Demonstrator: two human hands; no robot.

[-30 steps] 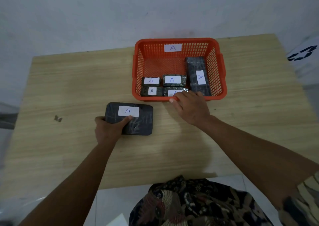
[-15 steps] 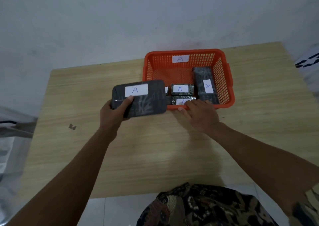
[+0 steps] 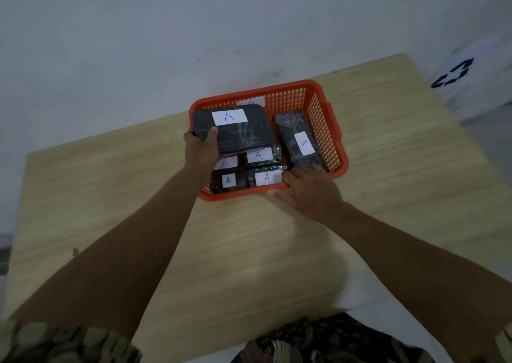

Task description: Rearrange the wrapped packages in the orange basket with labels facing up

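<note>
The left hand [image 3: 201, 148] clenches a large wrapped package [image 3: 232, 131], label up, over the orange basket's [image 3: 322, 118] back left part. Its grip pinches the package's near left corner. The right hand [image 3: 310, 191] rests on the basket's near rim, fingers loose, on the counter [image 3: 124, 185].

Your forearms are bare down to both hands: left hand [image 3: 202, 152], right hand [image 3: 310, 193]. Short patterned sleeves show at 7 and 4 o'clock. At 6 o'clock your dark garment [image 3: 318, 340] carries a busy floral print.
</note>
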